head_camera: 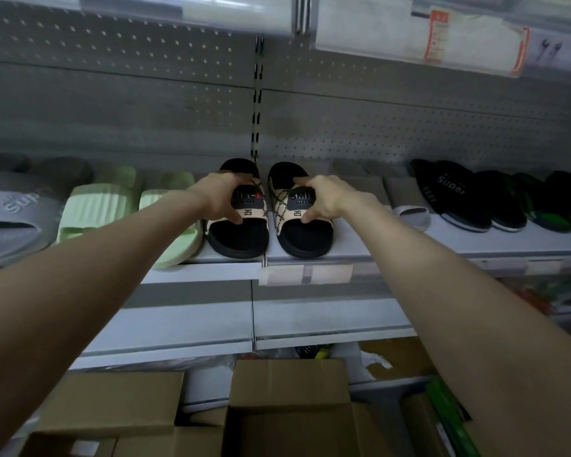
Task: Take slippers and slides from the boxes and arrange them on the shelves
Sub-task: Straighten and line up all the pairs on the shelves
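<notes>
Flanking the slotted upright (257, 94), long axes running back toward it, left patterned slide (238, 240) gripped by left hand (223, 196), right patterned slide (305, 240) by right hand (323, 197)

Grey perforated back panel (112, 94), spanning the rear wall. Black slotted upright (257, 103), vertical, at the panel's centre. Red-bordered price ticket (439, 34) behind a clear strip, top right. Two pale blank labels (305, 274) on the front edge of the shelf (195, 268). Green packaging (449, 413), bottom right, with crumpled clear plastic (373, 359) near it.
</notes>
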